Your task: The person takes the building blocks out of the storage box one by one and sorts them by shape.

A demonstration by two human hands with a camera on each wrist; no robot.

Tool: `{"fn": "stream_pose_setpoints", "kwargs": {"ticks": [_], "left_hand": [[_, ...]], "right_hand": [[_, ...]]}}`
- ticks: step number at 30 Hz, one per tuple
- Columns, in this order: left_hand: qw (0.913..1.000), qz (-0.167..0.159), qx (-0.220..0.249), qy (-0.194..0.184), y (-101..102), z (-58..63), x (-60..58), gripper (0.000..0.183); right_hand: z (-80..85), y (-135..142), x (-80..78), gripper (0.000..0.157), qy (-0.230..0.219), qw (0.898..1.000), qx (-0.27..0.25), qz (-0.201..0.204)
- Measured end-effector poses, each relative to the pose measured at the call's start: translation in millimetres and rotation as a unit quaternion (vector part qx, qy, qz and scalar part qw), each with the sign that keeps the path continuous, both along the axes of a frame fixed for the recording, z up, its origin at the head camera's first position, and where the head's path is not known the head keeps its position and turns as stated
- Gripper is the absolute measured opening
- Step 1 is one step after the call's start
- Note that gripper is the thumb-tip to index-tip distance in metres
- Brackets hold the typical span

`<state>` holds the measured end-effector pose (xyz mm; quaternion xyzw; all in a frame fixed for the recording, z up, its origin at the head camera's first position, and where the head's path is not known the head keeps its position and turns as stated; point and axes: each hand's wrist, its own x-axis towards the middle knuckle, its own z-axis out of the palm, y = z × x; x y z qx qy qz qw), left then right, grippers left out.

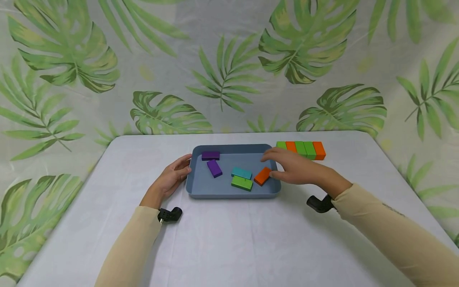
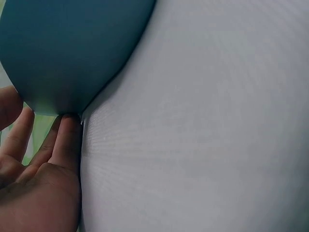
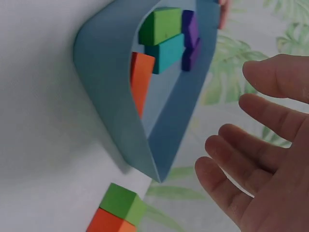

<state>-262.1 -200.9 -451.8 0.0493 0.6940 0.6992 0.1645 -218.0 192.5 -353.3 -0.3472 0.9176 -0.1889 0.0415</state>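
Observation:
A blue-grey tray (image 1: 233,196) sits on the table with several small blocks in it. Two purple blocks (image 1: 214,168) lie toward its left, a teal block (image 1: 241,172) and a green block (image 1: 242,183) side by side near the middle, and an orange block (image 1: 262,176) at the right. My left hand (image 1: 169,181) rests its fingertips against the tray's left outer wall, fingers fairly straight. Over the tray's right rim hovers my right hand (image 1: 295,165), its fingers spread and loosely bent; in the right wrist view nothing is between them. The orange block is nearest to it.
Just beyond my right hand, a row of green and orange blocks (image 1: 300,150) stands beside the tray's back right corner. A white cloth (image 1: 222,239) covers the table. Behind it hangs a leaf-patterned curtain (image 1: 165,71).

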Motion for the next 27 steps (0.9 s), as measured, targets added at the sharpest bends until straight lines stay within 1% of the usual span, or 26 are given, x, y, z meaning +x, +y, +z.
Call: {"fn": "stream_pose_setpoints", "kwargs": {"ticks": [3, 5, 6, 8, 10, 12, 14, 17, 20, 24, 27], "left_hand": [[1.0000, 0.003, 0.004, 0.000, 0, 0.1, 0.0, 0.065], [1.0000, 0.003, 0.007, 0.000, 0, 0.6, 0.1, 0.065], [1.0000, 0.004, 0.007, 0.000, 0, 0.8, 0.2, 0.064], [0.9999, 0.006, 0.008, -0.003, 0, 1.0, 0.3, 0.064], [0.9999, 0.007, 0.009, -0.006, 1, 1.2, 0.4, 0.064], [0.9998, 0.010, 0.011, -0.010, 1, 1.6, 0.6, 0.064], [0.9999, 0.009, 0.010, -0.009, 2, 2.0, 0.9, 0.065], [0.9999, 0.009, 0.009, -0.008, 2, 2.6, 1.1, 0.064], [0.9999, 0.008, 0.007, -0.005, 1, 2.7, 1.2, 0.063], [0.9999, 0.009, 0.006, -0.006, 1, 2.7, 1.4, 0.063], [0.9999, 0.008, 0.006, -0.006, 0, 1.7, 1.3, 0.063]], "right_hand": [[-7.5, -8, -7.7, 0.037, -0.002, 1.000, 0.010, 0.000], [-13.4, -13, -12.2, 0.037, 0.003, 1.000, 0.027, -0.004], [-16.8, -16, -14.0, 0.037, 0.008, 0.999, 0.041, -0.009], [-22.8, -19, -16.6, 0.037, 0.031, 0.997, 0.075, -0.013], [-28.0, -23, -17.6, 0.038, 0.061, 0.992, 0.109, -0.019], [-33.0, -26, -18.6, 0.041, 0.092, 0.985, 0.141, -0.029], [-37.4, -28, -19.1, 0.046, 0.114, 0.979, 0.164, -0.043], [-42.2, -33, -19.8, 0.051, 0.131, 0.971, 0.188, -0.067], [-44.4, -37, -19.6, 0.051, 0.141, 0.965, 0.208, -0.078], [-46.3, -41, -19.6, 0.045, 0.157, 0.960, 0.225, -0.063], [-48.1, -41, -20.0, 0.041, 0.151, 0.966, 0.208, -0.040]]}}
